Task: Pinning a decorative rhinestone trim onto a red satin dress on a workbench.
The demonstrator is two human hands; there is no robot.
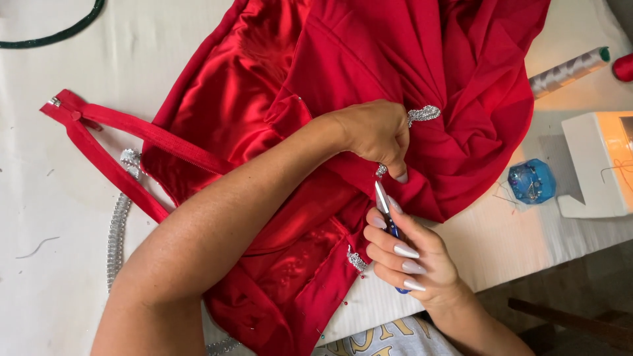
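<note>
Red fabric everywhere, basically. The red garment (316,86) is spread over the middle of the white tabletop (86,72), part shiny satin, part matte, bunched into folds toward the top right. The left hand (376,132) reaches across from the left and pinches a fold of it, fingers closed tight on the cloth right by a silver beaded trim (423,114) that peeks out just beside the knuckles.

Right below that, the right hand (409,260) holds a small pair of snips (382,198), fingers wrapped around the blue handle, silver tip pointing up at the spot the left hand is pinching. The tip looks like it's touching or almost touching the cloth, can't tell which. Long pale nails on both hands.

More of the same sparkly stuff: a little silver patch (357,260) near the lower edge of the garment, close to the right hand, and a long rhinestone strip (117,231) lying on the tabletop left of the forearm. An open red zipper (99,142) sticks out from the garment's left side, its two tapes splayed apart.

Off to the right, well clear of the hands: a blue faceted pin box (531,180), a white sewing machine (597,165) at the edge of view, a cone of grey thread (568,71) lying on its side, and a bit of a red spool (623,67) in the corner. A dark green cord (59,33) curves across the top left.
</note>
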